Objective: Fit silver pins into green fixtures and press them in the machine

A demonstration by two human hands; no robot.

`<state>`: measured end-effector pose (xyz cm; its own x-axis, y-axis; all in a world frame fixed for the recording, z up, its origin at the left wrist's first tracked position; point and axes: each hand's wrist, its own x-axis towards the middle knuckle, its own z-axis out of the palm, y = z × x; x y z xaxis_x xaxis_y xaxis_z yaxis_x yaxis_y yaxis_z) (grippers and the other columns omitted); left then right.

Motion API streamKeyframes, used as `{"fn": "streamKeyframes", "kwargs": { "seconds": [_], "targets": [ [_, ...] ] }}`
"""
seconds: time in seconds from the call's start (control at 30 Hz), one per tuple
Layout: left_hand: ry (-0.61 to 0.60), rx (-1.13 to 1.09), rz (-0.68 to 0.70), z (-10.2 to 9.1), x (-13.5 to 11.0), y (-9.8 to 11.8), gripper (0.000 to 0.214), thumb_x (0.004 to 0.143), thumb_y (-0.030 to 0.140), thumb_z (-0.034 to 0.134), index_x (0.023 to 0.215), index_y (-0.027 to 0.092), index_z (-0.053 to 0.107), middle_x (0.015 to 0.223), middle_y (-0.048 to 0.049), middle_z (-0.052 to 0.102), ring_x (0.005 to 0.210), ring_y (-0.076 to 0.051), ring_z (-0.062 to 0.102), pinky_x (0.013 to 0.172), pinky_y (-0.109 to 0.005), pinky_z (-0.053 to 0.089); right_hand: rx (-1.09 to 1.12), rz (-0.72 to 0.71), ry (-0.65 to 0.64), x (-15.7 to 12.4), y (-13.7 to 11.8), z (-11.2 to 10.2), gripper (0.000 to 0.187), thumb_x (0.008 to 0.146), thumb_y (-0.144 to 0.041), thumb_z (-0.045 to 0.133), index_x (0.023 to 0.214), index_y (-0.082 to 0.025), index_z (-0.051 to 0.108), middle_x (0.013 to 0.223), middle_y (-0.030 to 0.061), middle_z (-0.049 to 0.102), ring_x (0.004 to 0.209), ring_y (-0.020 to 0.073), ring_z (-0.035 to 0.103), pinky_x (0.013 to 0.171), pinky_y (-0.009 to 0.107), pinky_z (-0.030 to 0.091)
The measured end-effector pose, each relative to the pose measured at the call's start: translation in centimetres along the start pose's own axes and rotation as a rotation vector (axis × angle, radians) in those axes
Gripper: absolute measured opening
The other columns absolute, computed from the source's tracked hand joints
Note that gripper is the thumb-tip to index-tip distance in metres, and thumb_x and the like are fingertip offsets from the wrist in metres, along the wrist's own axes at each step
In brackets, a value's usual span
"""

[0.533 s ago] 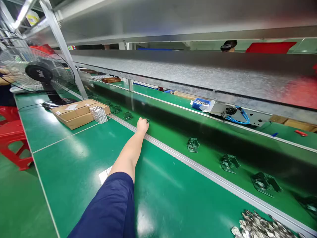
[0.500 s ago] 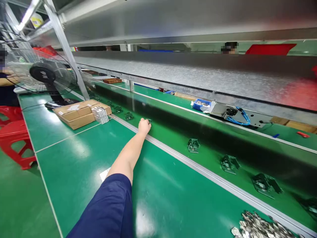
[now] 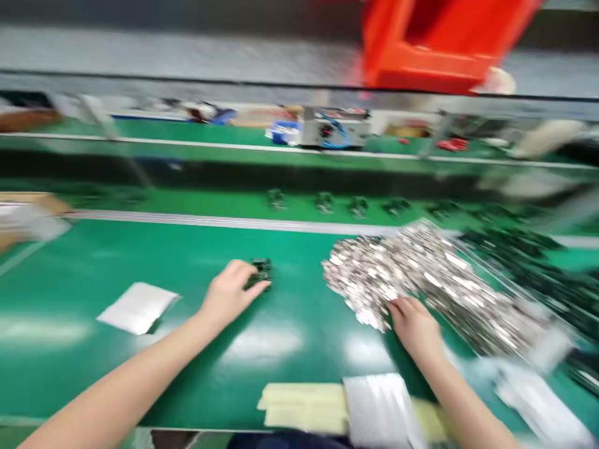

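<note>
In the head view, my left hand (image 3: 231, 288) pinches a small dark green circuit board assembly (image 3: 262, 269) between thumb and fingers, just above or on the green tabletop (image 3: 196, 368). Over to the right, a heap of small shiny metal parts (image 3: 369, 274) is spread out. At the heap's near left edge, my right hand (image 3: 416, 327) has its fingers closed together, touching the parts. Blur hides what lies between those fingertips. Similar board assemblies (image 3: 324, 202) stand in a row on the green strip behind the metal rail (image 3: 210, 220).
A white packet (image 3: 138, 307) lies on the left. Yellowish pads (image 3: 304, 405) and a white ribbed sheet (image 3: 381, 408) are at the front edge. Many dark boards (image 3: 519, 249) crowd the far right. A cardboard box (image 3: 37, 201) sits far left. Shelving with a red stool-like object (image 3: 430, 68) hangs above.
My view has swung right and down. The arm that reached to the strip is drawn back, my left hand now holding a board assembly over the table. My right hand has come into view at the metal parts.
</note>
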<state>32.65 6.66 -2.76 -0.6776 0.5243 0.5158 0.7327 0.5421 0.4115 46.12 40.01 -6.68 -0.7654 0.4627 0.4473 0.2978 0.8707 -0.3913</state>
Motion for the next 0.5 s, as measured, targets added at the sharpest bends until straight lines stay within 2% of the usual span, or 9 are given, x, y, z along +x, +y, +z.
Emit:
{"fn": "streamKeyframes", "kwargs": {
  "seconds": [0.03,0.1,0.2,0.27,0.33,0.43,0.5],
  "targets": [
    [0.032,0.017,-0.044,0.1,-0.4,-0.1,0.033,0.079,0.045,0.069,0.098,0.019,0.063,0.096,-0.0071,0.062,0.077,-0.019,0.064,0.068,-0.033,0.057,-0.008,0.050,-0.024,-2.3,2.0,-1.8,0.014,0.097,-0.030,0.059,0.103,-0.018,0.063,0.103,0.0060,0.064,0.087,0.0179,0.063,0.077,0.034,0.055],
    [0.036,-0.006,-0.097,0.8,-0.8,-0.9,0.066,0.070,0.051,0.075,0.124,0.020,0.053,0.123,-0.0137,0.055,0.104,-0.030,0.063,0.081,-0.043,0.058,0.019,0.118,-0.053,-5.5,4.7,-4.2,0.007,0.092,-0.020,0.060,0.096,-0.015,0.062,0.089,0.0037,0.065,0.077,0.0160,0.064,0.073,0.031,0.056],
    [-0.137,-0.068,-0.168,1.7,-1.5,-2.1,0.104,0.066,0.051,0.077,0.149,0.023,0.021,0.153,-0.0174,0.030,0.134,-0.040,0.042,0.100,-0.056,0.049,0.104,0.165,-0.031,-7.0,6.4,-5.2,0.015,0.084,-0.010,0.056,0.097,-0.017,0.060,0.086,0.0040,0.066,0.074,0.0158,0.065,0.068,0.026,0.056],
    [-0.301,-0.070,-0.205,1.9,-1.6,-2.4,0.110,0.069,0.051,0.075,0.152,0.027,0.005,0.158,-0.0148,0.023,0.138,-0.040,0.037,0.104,-0.059,0.044,0.163,0.173,-0.003,-7.0,6.4,-5.0,0.021,0.081,-0.009,0.053,0.100,-0.017,0.060,0.089,0.0053,0.066,0.075,0.0169,0.065,0.067,0.027,0.056],
    [-0.403,-0.061,-0.225,2.0,-1.3,-2.4,0.107,0.073,0.051,0.070,0.151,0.029,0.000,0.157,-0.0123,0.029,0.139,-0.038,0.036,0.105,-0.059,0.042,0.202,0.174,0.015,-7.0,6.2,-5.0,0.026,0.080,-0.008,0.051,0.102,-0.017,0.060,0.089,0.0063,0.066,0.074,0.0180,0.064,0.067,0.030,0.056],
    [-0.465,-0.045,-0.261,2.3,-0.3,-2.1,0.100,0.074,0.055,0.066,0.152,0.024,0.011,0.145,-0.0163,0.047,0.133,-0.040,0.045,0.100,-0.057,0.046,0.222,0.171,0.003,-7.3,5.9,-5.6,0.030,0.078,-0.006,0.049,0.102,-0.018,0.063,0.091,0.0071,0.066,0.074,0.0191,0.064,0.071,0.033,0.056],
    [-0.477,-0.033,-0.287,2.5,0.2,-1.9,0.098,0.071,0.058,0.067,0.151,0.022,0.021,0.136,-0.0204,0.054,0.127,-0.044,0.050,0.093,-0.057,0.051,0.222,0.173,-0.025,-7.6,5.7,-6.1,0.031,0.076,-0.005,0.050,0.100,-0.018,0.065,0.093,0.0072,0.066,0.074,0.0194,0.064,0.073,0.035,0.056]
  ]
}}
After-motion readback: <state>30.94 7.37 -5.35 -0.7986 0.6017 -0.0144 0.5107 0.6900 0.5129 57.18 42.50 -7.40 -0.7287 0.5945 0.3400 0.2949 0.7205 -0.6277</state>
